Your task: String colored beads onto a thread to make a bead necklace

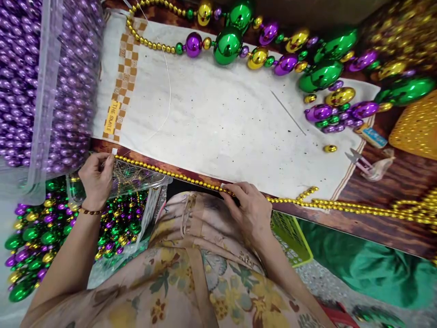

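Note:
A strand of small gold beads [170, 173] is stretched along the near edge of the table between my two hands. My left hand [97, 180] pinches its left end between thumb and fingers, by a small white piece [114, 151]. Farther right, my right hand [249, 209] has its fingers closed on the same strand near the table edge. Past that hand the gold beads run on to the right over the wood. A finished-looking string of large green, purple and gold beads [229, 45] lies along the far side of the white cloth [205, 105].
Purple beads fill a clear bin [49, 91] at left. A long needle [288, 112], small snips [363, 164], a loose gold bead [330, 148] and a small blue box [374, 135] lie at right. Multicoloured bead strings [48, 237] hang lower left; a green basket [290, 237] stands below the table.

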Motion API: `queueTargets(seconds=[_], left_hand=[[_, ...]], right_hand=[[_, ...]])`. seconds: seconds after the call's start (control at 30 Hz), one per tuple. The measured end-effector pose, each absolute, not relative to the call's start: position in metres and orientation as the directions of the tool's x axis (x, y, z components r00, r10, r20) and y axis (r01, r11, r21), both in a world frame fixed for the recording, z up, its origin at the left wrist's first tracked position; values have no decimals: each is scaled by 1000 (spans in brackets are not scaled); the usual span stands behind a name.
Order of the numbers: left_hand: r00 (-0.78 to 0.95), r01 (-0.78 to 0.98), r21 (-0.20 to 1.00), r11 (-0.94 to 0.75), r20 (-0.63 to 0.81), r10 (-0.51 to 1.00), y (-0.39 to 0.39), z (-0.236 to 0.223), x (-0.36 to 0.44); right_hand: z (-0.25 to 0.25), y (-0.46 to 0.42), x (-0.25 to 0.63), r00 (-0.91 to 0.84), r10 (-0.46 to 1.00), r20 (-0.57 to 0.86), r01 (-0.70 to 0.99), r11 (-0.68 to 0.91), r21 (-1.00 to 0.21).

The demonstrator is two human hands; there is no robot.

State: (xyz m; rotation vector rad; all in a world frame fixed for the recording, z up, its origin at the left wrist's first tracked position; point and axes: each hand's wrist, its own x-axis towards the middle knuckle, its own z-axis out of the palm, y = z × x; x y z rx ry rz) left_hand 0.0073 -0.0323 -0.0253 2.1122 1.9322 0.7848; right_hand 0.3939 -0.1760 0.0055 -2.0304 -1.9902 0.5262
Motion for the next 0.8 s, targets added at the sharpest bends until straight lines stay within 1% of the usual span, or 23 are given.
queueTargets(seconds=[0.23, 0.4, 0.5, 0.6, 0.67, 0.8], left_hand=[[15, 880, 454, -136, 260, 965, -32, -25, 8], [31, 876, 457, -151, 260, 965, -31, -23, 8], [25, 862, 485, -146, 248, 968, -31, -24, 6], [-2, 842, 525, -122, 230, 973, -29, -26, 5], [-36, 820, 566, -83, 196, 980, -30, -24, 8], [-90, 773, 635, -1, 111, 990, -32, -16, 19]], right_hand=[[5, -174, 390, 39, 995, -87, 912, -72, -404], [5, -174, 386, 63, 990, -128, 916, -109, -386], [7, -171, 384, 98, 979, -177, 920, -157, -360], [8, -167, 384, 115, 966, -231, 912, -195, -361], [9, -166, 386, 107, 962, -249, 908, -197, -371], [7, -166, 393, 63, 969, -238, 894, -161, -418]])
